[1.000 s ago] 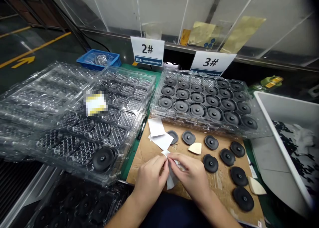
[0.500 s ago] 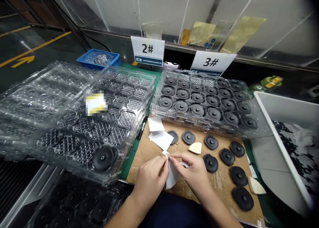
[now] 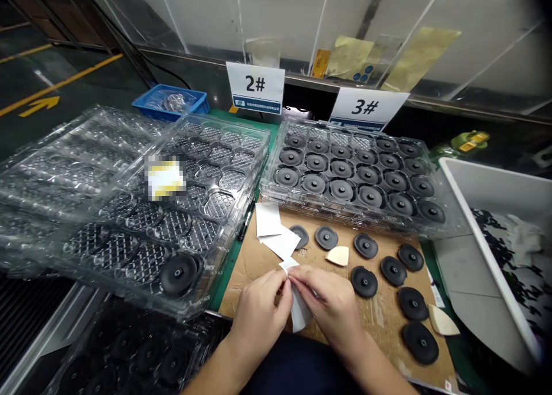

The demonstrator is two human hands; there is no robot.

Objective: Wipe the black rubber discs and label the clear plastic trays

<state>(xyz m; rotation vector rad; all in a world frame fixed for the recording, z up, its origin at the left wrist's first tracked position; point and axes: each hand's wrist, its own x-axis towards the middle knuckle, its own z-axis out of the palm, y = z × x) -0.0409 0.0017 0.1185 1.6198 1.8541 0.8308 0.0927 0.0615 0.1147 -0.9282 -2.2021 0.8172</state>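
My left hand (image 3: 264, 302) and my right hand (image 3: 324, 294) meet over the cardboard sheet (image 3: 248, 268), thumbs and fingertips pinched together. Between them is a thin white paper sheet (image 3: 301, 314), gathered at the pinch, its lower part hanging below my fingers. Just beyond my fingertips lie flat white paper squares (image 3: 279, 241), overlapping one another. Several round black discs (image 3: 364, 282) with raised centres are spread to the right of my right hand. A cream wedge-shaped pad (image 3: 337, 256) rests among them, and a second cream wedge (image 3: 443, 321) lies at the right edge.
Behind the cardboard stands a clear tray stack (image 3: 353, 202) filled mostly with black discs. At the left, another clear tray (image 3: 142, 228) holds one disc near its front corner. A grey bin (image 3: 470, 268) with small black parts stands at right, a blue basket (image 3: 198, 104) at back left.
My right hand has closed in toward the left, its fingers more bunched. The hanging paper has shifted slightly right, and the upper loose white square has moved a little toward me.
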